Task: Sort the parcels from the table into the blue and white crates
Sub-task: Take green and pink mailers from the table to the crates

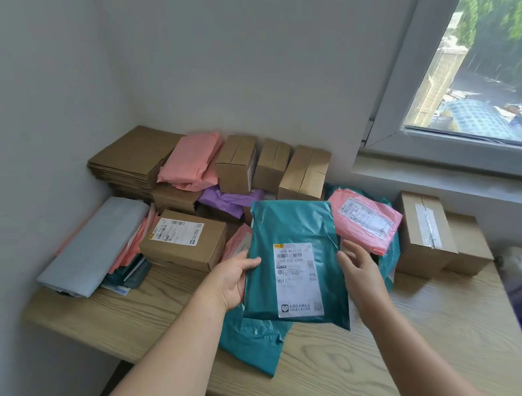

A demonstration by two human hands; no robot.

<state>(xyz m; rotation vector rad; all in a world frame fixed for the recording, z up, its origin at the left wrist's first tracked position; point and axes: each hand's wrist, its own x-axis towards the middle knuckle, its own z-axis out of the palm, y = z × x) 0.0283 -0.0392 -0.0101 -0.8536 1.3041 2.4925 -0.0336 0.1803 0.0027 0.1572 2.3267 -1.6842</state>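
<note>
A teal mailer bag with a white shipping label is held up above the wooden table. My left hand grips its left edge, thumb on the front. At the bag's right edge my right hand hovers with its fingers relaxed, and I cannot tell whether it touches the bag. Another teal bag lies flat on the table beneath. Neither crate is in view.
Parcels fill the back of the table: a labelled brown box, a pink labelled bag, a taped box, upright boxes, a grey bag, flat cardboard. Wall at left, window at right.
</note>
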